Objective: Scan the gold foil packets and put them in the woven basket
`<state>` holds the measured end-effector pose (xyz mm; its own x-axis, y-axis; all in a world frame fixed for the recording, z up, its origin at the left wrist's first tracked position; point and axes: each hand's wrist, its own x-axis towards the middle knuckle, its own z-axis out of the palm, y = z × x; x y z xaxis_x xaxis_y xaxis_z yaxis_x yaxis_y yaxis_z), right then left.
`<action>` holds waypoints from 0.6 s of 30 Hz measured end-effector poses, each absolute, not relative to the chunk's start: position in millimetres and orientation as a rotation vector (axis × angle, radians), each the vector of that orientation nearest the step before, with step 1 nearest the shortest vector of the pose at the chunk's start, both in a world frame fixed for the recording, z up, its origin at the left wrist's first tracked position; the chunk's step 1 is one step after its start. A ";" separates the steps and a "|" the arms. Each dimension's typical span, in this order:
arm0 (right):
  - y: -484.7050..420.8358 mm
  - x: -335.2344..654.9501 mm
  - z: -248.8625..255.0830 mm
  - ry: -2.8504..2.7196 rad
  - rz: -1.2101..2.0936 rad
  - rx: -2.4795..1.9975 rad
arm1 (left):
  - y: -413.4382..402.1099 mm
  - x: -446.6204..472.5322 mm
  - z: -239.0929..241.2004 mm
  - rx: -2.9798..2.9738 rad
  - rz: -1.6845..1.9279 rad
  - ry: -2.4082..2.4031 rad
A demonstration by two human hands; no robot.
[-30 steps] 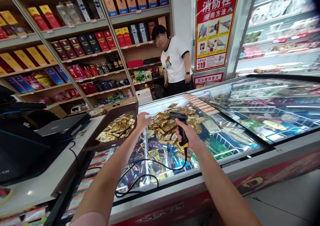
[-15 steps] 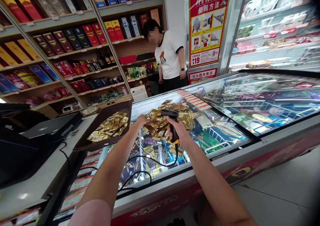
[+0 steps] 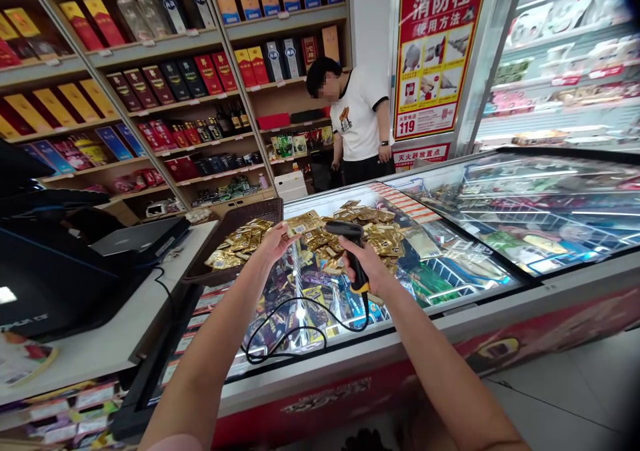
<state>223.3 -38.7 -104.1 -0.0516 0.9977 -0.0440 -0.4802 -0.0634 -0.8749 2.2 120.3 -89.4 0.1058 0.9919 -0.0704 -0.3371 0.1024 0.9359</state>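
Observation:
Between the fingers of my left hand is a gold foil packet, held up with a printed label showing. My right hand is wrapped round the handle of a black and yellow barcode scanner, whose head points left toward that packet. Behind and below both hands, a heap of gold packets lies on the glass lid of the chest freezer. More gold packets lie in a dark brown woven basket left of my left hand. The scanner's black cable loops over the glass.
A counter with a dark checkout machine stands at the left. A person in a white T-shirt stands behind the freezer, near shelves of boxed goods. A lit display case is at the far right.
My left hand has drawn a gold packet out of the heap and lifted it left, before the scanner. The whole view has shifted, so things sit further right.

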 end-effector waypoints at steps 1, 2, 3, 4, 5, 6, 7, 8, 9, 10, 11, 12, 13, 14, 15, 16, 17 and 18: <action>-41.0 218.6 -101.7 -0.855 1.483 -0.859 | 116.4 -1.9 -87.5 0.895 1.242 0.898; -43.1 214.0 -99.1 -0.880 1.490 -0.870 | 112.9 -5.8 -86.1 0.878 1.255 0.889; -45.0 209.8 -96.6 -0.902 1.497 -0.878 | 109.7 -9.4 -85.2 0.869 1.266 0.887; -46.7 206.0 -94.1 -0.921 1.503 -0.882 | 106.8 -12.9 -84.6 0.861 1.275 0.886; -48.1 202.7 -91.8 -0.937 1.509 -0.882 | 104.2 -16.2 -84.2 0.853 1.282 0.887; -49.3 199.9 -89.8 -0.947 1.516 -0.881 | 101.7 -19.2 -84.2 0.846 1.290 0.888; -50.3 197.4 -88.1 -0.953 1.527 -0.881 | 99.6 -22.1 -84.4 0.843 1.296 0.887; -51.3 195.3 -86.7 -0.956 1.534 -0.882 | 97.6 -24.8 -84.8 0.844 1.300 0.886; -52.1 193.3 -85.6 -0.960 1.538 -0.886 | 96.0 -27.3 -85.3 0.848 1.300 0.885; -52.9 191.6 -84.7 -0.966 1.539 -0.891 | 94.5 -29.6 -85.9 0.854 1.298 0.883; -53.7 189.9 -84.1 -0.970 1.536 -0.896 | 93.4 -31.6 -86.4 0.863 1.295 0.878; -54.3 188.2 -83.6 -0.976 1.531 -0.903 | 92.3 -33.3 -86.7 0.872 1.291 0.873; -54.7 186.6 -83.3 -0.983 1.530 -0.909 | 91.4 -34.7 -86.8 0.877 1.289 0.871; -55.0 185.1 -83.1 -0.989 1.532 -0.913 | 90.6 -35.7 -86.5 0.876 1.288 0.871; -55.2 183.5 -83.0 -0.995 1.537 -0.915 | 89.6 -36.4 -85.9 0.873 1.288 0.872; -55.2 182.1 -83.0 -1.002 1.540 -0.916 | 88.5 -36.6 -85.1 0.868 1.287 0.874; -55.1 180.7 -83.1 -1.012 1.541 -0.915 | 87.3 -36.6 -84.0 0.862 1.285 0.877; -54.9 179.5 -83.2 -1.023 1.537 -0.913 | 86.0 -36.4 -82.9 0.858 1.283 0.880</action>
